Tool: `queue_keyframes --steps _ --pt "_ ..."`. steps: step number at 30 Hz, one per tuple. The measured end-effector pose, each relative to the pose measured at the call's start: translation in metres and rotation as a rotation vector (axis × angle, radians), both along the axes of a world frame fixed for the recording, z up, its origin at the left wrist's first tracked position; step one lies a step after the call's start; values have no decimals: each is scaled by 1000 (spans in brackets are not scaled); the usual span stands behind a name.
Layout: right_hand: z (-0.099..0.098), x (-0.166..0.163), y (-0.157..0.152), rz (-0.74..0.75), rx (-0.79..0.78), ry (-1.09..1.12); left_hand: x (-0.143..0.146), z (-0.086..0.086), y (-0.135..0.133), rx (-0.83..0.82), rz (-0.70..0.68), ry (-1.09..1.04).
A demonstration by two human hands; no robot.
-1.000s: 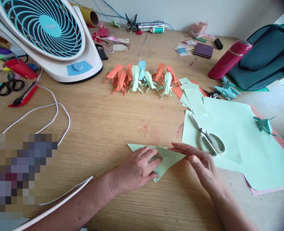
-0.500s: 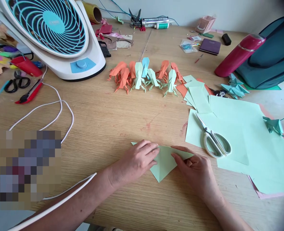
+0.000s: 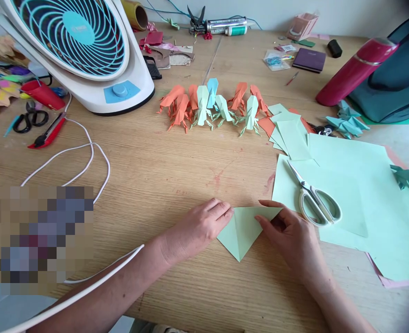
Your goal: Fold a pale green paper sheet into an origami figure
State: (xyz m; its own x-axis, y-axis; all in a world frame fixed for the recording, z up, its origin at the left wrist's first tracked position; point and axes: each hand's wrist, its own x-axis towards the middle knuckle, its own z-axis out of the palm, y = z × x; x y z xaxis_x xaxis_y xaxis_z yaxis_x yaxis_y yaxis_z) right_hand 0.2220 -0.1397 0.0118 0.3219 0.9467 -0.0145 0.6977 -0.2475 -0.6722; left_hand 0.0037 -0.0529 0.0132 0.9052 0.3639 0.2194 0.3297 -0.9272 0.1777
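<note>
The folded green paper triangle lies flat on the wooden worktop, directly in front of the person and between both hands. Its straight long edge runs left to right along the far side; its apex points toward the person.

Left hand: palm down, fingers extended and lightly curled, fingertips pressing the upper left corner of the triangle. It grips nothing; it pins the paper to the worktop.

Right hand: fingers curled, with thumb and forefinger pinching the upper right corner of the triangle, which appears slightly lifted off the surface.

Key relation: the triangle's long axis spans the gap between the two hands, one hand at each end of the far edge. Both hands are in contact with it; neither is nearer than the other. The apex is free and untouched.

Surroundings: white-handled scissors rest on loose pale green sheets just right of the right hand. A row of orange, green and blue origami figures stands farther back, near a desk fan.
</note>
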Motion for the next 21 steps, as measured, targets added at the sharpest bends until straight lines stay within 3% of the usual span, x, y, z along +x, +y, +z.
queue_keyframes --steps 8,16,21 --pt "-4 -5 -3 39 112 -28 1 -4 0 83 -11 18" --pt "-4 -8 -8 355 304 -118 1 -1 0 61 -10 60" --pt "-5 -2 -9 569 310 -147 1 -2 0 55 0 22"
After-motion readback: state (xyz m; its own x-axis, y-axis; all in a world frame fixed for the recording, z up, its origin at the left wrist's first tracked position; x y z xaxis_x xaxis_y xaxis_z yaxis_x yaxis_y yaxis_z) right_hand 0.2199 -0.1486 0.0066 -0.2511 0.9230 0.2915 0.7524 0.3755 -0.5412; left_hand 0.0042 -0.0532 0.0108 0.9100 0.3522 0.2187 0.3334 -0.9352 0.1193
